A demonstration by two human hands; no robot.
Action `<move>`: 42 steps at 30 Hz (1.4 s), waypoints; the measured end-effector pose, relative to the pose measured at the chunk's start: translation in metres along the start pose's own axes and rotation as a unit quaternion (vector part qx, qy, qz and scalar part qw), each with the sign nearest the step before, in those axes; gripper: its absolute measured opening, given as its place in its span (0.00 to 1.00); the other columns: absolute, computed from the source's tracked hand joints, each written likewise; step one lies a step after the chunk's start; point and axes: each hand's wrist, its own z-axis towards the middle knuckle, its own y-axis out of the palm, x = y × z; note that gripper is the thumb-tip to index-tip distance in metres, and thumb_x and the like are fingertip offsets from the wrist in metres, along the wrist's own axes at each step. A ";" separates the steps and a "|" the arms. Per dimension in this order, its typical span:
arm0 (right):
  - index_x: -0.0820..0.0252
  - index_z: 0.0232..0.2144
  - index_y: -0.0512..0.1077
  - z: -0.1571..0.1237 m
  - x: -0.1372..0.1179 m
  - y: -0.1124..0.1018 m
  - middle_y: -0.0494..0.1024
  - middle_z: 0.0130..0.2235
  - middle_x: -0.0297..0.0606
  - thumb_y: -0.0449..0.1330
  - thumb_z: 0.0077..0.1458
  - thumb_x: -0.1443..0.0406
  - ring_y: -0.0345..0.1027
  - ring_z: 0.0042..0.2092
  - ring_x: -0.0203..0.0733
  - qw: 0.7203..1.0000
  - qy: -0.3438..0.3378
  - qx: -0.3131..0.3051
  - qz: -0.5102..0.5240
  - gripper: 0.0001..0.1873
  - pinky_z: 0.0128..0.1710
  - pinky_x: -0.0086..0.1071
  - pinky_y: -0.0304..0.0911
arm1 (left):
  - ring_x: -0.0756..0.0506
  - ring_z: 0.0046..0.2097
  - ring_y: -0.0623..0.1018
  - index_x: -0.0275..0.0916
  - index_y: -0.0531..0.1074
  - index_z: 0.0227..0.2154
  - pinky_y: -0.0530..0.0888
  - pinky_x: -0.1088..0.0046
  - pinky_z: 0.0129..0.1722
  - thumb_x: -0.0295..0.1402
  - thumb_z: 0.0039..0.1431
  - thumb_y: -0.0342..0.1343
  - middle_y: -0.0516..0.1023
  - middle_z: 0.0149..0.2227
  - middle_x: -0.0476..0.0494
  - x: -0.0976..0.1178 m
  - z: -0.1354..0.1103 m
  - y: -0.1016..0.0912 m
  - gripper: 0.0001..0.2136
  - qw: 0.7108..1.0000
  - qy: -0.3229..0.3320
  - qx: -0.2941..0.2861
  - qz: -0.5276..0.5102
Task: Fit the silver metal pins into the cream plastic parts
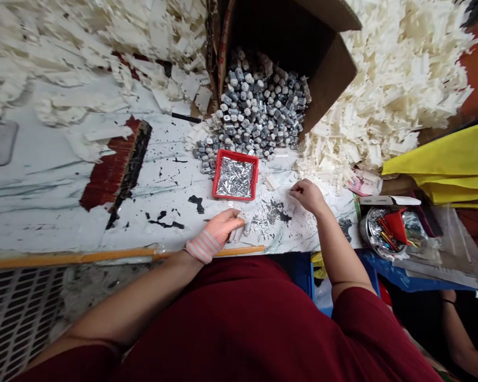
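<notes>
My left hand (pixel 219 233), in an orange glove with a striped cuff, is closed at the table's front edge around a white plastic piece (pixel 238 231). To the right, my bare right hand (pixel 308 195) hovers over or rests on the tabletop with thumb and fingers pinched together; whatever may be between them is too small to make out. Between the hands lies a loose pile of small silver metal pins (pixel 263 222). Just beyond them stands a red tray (pixel 256 180) filled with more such pins.
A tipped cardboard box (pixel 326 79) spills grey-and-white small parts (pixel 258 106). Cream plastic pieces (pixel 382 95) heap up at right and at back left. A metal bowl (pixel 368 233) stands at right, near a yellow cloth (pixel 446 164). Another person's arm (pixel 458 329) shows lower right.
</notes>
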 end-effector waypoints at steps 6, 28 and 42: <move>0.57 0.29 0.76 -0.041 -0.066 0.022 0.70 0.33 0.33 0.66 0.49 0.61 0.66 0.37 0.36 0.929 -0.201 -0.166 0.264 0.06 0.41 0.32 0.63 | 0.51 0.24 0.67 0.36 0.73 0.39 0.63 0.77 0.23 0.35 0.49 0.56 0.70 0.23 0.52 0.004 -0.003 0.007 0.14 0.997 0.015 -0.021 0.067; 0.59 0.28 0.69 -0.030 -0.066 0.054 0.74 0.29 0.33 0.62 0.50 0.55 0.67 0.31 0.36 0.940 -0.120 -0.173 0.269 0.13 0.33 0.31 0.64 | 0.53 0.22 0.63 0.39 0.66 0.33 0.60 0.78 0.23 0.29 0.47 0.54 0.63 0.21 0.57 -0.002 -0.007 -0.003 0.08 0.996 0.021 -0.042 0.074; 0.61 0.35 0.71 0.013 -0.027 0.037 0.76 0.37 0.44 0.55 0.57 0.61 0.70 0.39 0.45 0.986 -0.004 0.140 0.095 0.09 0.38 0.38 0.67 | 0.53 0.21 0.67 0.36 0.67 0.35 0.61 0.78 0.19 0.33 0.49 0.56 0.67 0.21 0.54 -0.005 0.001 -0.003 0.10 0.997 -0.021 -0.024 -0.076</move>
